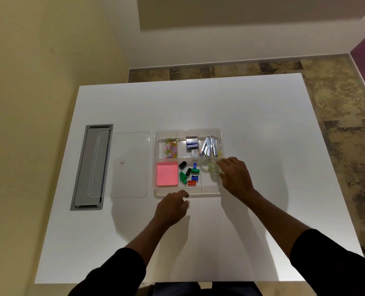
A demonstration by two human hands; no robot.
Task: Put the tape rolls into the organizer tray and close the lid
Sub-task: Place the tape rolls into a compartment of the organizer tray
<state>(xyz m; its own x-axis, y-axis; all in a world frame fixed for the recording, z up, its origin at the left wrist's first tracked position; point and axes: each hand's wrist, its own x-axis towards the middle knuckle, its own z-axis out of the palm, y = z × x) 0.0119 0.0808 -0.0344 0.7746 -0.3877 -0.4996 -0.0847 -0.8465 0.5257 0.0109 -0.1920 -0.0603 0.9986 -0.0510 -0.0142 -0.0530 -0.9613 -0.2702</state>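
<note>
A clear organizer tray (198, 194) with several compartments sits mid-table. Clear tape rolls (208, 167) lie in its near right compartment. My right hand (235, 177) rests over that compartment's right edge, fingers at the rolls; whether it grips one I cannot tell. At the tray's near rim my left hand (173, 207) hovers with a finger touching the edge and holds nothing. The clear lid (121, 165) lies flat on the table to the left of the tray, apart from it.
Other compartments hold coloured paper clips (171, 148), staple boxes (192, 144), metal clips (210, 146), pink sticky notes (167, 174) and small coloured sharpeners (189, 174). A grey cable hatch (91, 167) lies in the table's left side, partly under the lid.
</note>
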